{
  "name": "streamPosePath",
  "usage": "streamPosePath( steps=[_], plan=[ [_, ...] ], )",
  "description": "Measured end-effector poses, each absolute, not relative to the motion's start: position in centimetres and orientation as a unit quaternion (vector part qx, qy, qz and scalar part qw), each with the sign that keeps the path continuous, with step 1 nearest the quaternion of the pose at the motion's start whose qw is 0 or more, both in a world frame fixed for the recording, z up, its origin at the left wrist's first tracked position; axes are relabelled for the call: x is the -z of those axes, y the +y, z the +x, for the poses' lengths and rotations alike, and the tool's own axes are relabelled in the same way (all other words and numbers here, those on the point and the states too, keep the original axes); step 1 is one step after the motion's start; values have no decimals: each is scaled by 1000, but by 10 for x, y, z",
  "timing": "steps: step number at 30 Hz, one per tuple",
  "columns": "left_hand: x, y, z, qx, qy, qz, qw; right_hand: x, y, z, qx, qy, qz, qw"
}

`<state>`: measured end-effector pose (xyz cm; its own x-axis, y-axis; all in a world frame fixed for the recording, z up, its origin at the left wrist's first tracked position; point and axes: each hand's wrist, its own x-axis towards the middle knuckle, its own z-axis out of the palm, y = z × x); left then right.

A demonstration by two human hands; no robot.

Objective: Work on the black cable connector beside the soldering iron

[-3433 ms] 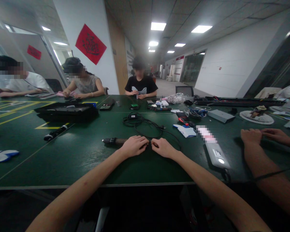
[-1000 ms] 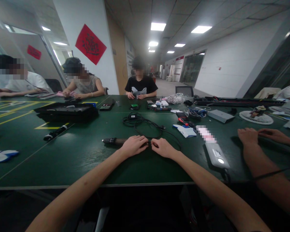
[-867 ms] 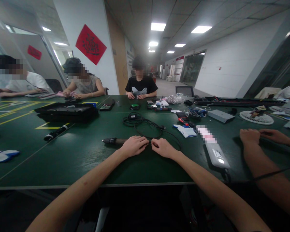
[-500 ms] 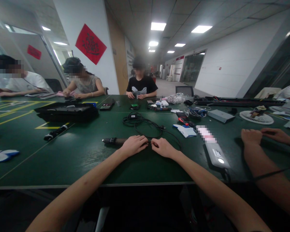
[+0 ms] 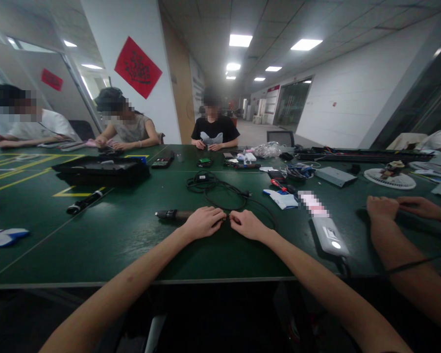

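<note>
The power tool (image 5: 173, 214) lies on the green desk (image 5: 191, 262), its rear under the left hand (image 5: 205, 222), whose fingers curl over it; the right hand's (image 5: 248, 225) fingers bunch at its end, their exact grip unclear; a black cable (image 5: 220, 185) coils beyond
</note>
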<state>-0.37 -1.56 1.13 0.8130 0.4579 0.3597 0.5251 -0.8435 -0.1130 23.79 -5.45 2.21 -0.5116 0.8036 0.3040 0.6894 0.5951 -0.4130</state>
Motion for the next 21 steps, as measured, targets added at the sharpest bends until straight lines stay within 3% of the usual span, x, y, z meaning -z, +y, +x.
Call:
streamPosePath(
  steps=[21],
  plan=[
    [-11,-15,-3,165,-272,-942,108,-21,-54,238,-114,-861,-434,238]
  ],
)
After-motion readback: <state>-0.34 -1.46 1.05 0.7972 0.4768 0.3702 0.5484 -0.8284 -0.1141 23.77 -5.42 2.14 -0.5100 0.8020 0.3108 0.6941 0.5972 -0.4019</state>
